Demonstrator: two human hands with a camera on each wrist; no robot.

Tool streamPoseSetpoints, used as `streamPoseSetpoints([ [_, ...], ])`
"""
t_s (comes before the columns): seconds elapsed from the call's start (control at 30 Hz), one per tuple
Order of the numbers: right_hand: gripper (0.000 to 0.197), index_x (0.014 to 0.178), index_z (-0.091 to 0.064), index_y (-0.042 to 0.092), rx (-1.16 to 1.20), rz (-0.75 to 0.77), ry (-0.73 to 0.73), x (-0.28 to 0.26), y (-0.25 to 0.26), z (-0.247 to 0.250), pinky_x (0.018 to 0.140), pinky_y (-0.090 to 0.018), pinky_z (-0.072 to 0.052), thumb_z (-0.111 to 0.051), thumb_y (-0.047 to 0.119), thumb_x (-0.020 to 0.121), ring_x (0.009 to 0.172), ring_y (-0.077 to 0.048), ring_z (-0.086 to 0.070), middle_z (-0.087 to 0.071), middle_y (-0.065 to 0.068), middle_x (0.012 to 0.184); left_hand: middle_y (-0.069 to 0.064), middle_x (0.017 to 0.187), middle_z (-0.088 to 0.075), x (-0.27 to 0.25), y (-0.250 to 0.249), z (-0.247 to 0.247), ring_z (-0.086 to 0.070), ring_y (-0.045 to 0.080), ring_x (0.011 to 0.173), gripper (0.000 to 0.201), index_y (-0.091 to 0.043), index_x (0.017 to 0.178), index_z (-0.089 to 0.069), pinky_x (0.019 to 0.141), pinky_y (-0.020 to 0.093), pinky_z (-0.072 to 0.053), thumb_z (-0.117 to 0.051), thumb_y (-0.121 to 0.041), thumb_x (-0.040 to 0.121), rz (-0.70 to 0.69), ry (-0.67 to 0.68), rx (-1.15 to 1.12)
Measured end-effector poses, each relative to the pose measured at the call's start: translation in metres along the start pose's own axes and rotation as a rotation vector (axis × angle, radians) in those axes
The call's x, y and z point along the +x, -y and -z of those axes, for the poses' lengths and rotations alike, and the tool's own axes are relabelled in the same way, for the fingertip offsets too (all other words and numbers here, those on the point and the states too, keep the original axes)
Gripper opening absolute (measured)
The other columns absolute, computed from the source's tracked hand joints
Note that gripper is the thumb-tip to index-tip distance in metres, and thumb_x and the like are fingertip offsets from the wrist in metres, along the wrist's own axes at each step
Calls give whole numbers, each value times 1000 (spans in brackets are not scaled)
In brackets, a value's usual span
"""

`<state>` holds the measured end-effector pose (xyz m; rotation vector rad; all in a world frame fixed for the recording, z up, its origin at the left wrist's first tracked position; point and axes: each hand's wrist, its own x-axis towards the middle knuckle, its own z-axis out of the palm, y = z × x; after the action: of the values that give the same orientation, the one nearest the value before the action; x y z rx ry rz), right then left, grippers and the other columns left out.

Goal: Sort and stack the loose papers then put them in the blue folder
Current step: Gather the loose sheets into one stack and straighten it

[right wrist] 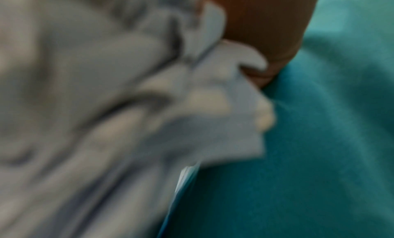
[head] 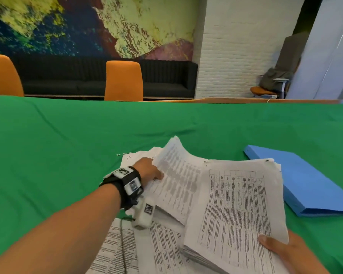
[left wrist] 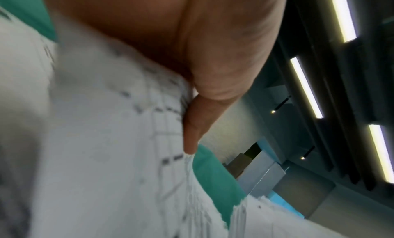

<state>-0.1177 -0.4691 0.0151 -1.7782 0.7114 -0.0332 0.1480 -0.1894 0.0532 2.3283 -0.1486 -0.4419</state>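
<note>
A thick stack of printed sheets (head: 238,210) is lifted off the green table, my right hand (head: 281,252) gripping its near right corner with the thumb on top. My left hand (head: 151,171) pinches the left edge of a curled bundle of pages (head: 176,175), thumb on the print and fingers hidden behind. More loose papers (head: 127,248) lie flat under my left forearm. The closed blue folder (head: 305,182) rests on the cloth to the right. In the left wrist view the thumb (left wrist: 198,123) lies along a page edge. The right wrist view is blurred: paper (right wrist: 106,106) beside a finger (right wrist: 266,47).
A green cloth (head: 57,145) covers the whole table. Two orange chairs (head: 124,81) stand at its far edge, with a dark sofa (head: 166,78) behind them. A white brick pillar (head: 236,46) rises at the back right.
</note>
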Motion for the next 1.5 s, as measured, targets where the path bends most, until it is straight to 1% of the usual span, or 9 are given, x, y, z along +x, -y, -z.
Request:
streamPoseSetpoints([
  [0.2,129,111,-59,19,-5,22,25,6,-8,8,80,-41,-46,-81,78,-1,91,-26,-63,-67,-6,97,13,92,-79,-102,100,61,-77,35,81,21,-6,106,-68,82,52,-61,-74,-15,89,108,10,-200],
  [0.37,113,99,-67,22,26,-1,44,-3,0,5,73,-40,-49,-84,75,1,84,-32,-66,-71,-8,90,2,85,-79,-170,161,70,-75,22,70,44,-9,103,-68,70,32,-55,-71,-47,82,140,-54,-257],
  [0.53,61,116,-67,5,15,-32,94,-7,0,10,93,-62,-52,-89,25,62,77,-40,-76,-79,-16,88,23,101,-76,-159,163,83,-73,39,89,45,-2,114,-67,80,46,-57,-57,-42,96,319,-21,-602],
  [0.7,101,111,-70,17,133,27,82,10,-9,19,96,-60,-51,-96,62,24,88,-40,-76,-79,-15,97,23,103,-76,-140,142,81,-71,44,102,40,1,118,-64,98,55,-54,-59,-34,99,333,117,-514],
  [0.9,18,105,-66,4,413,19,338,-32,48,-36,47,-29,-57,-63,3,87,65,-29,-76,-79,-17,83,24,110,-74,-153,142,71,-70,48,100,36,-1,123,-60,93,62,-54,-67,-2,88,124,64,-700],
  [1.03,95,117,-64,-3,426,-13,563,-23,49,-90,57,-43,-62,-103,16,33,89,-48,-72,-72,-32,106,28,114,-71,-178,131,62,-71,48,93,48,-1,125,-57,80,58,-59,-72,6,80,-21,10,-965],
  [1.27,61,126,-58,-1,411,74,576,-26,62,-135,60,-39,-62,-83,8,71,84,-42,-75,-75,-27,99,31,120,-68,-199,125,54,-68,50,104,82,-3,121,-67,81,55,-59,-99,-19,47,-156,14,-1187],
  [1.4,118,118,-61,-6,454,-2,538,-30,61,-136,63,-48,-62,-103,22,11,85,-51,-72,-72,-34,99,28,119,-70,-199,120,47,-71,45,103,110,-3,126,-63,86,55,-58,-103,-40,30,-151,-13,-1200],
  [1.5,120,121,-61,-5,446,15,550,-32,65,-139,79,-56,-59,-103,25,12,93,-53,-70,-71,-35,105,25,128,-67,-201,112,44,-65,43,117,117,-5,133,-59,106,58,-45,-98,-56,36,-177,75,-1235],
])
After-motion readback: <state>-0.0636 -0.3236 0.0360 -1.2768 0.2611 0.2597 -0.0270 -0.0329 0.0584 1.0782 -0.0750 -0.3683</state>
